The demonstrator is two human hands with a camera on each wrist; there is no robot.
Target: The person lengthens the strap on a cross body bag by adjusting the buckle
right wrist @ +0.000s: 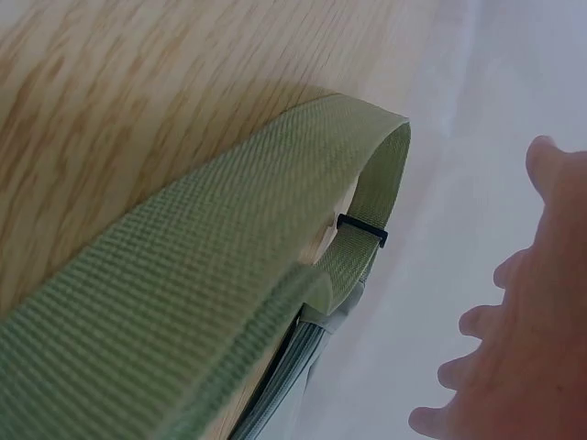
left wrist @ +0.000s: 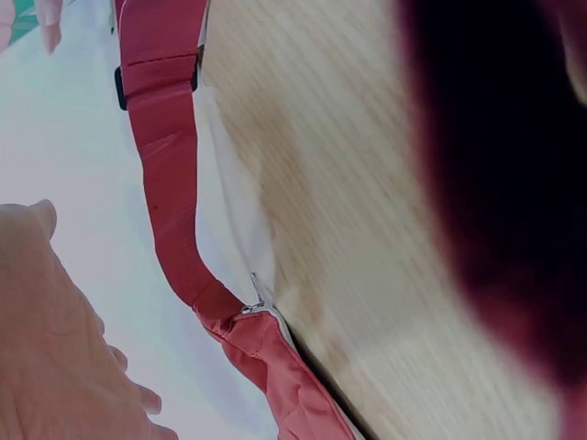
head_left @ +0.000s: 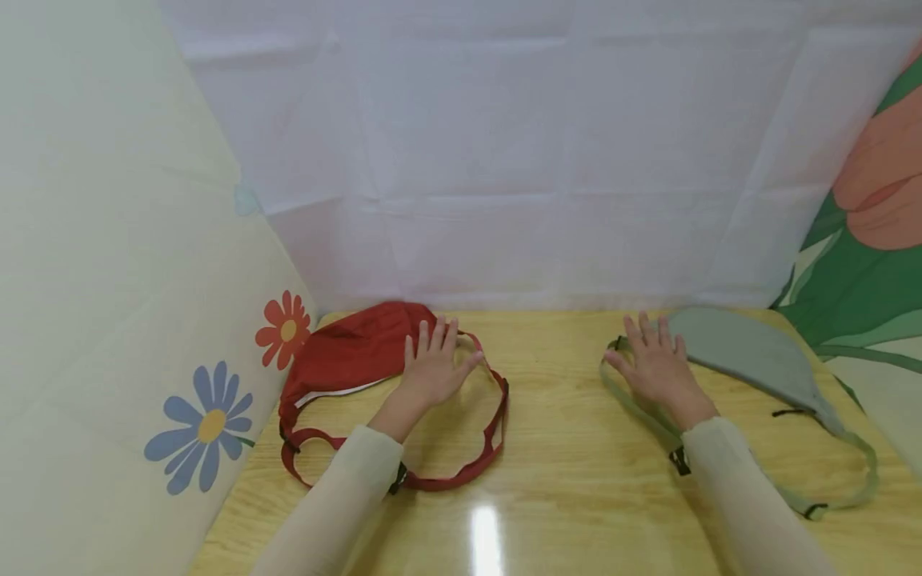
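Observation:
On the left of the table lies a red waist bag (head_left: 353, 352), its red strap (head_left: 450, 482) looping toward the front with a black buckle (head_left: 398, 478). My left hand (head_left: 434, 372) is spread flat over the bag's right end, fingers straight, holding nothing. A metal zip pull (left wrist: 257, 291) shows on the red bag in the left wrist view. To the right is a grey-green waist bag (head_left: 742, 348) with a green strap (right wrist: 220, 220) and a black slider (right wrist: 362, 229). My right hand (head_left: 657, 368) is spread above the strap at the bag's left end, gripping nothing.
The wooden table (head_left: 555, 448) has a bright reflection near its front. White cloth (head_left: 504, 160) hangs behind it. A flower-printed sheet (head_left: 108, 240) borders the left, and a large printed flower (head_left: 886, 184) the right.

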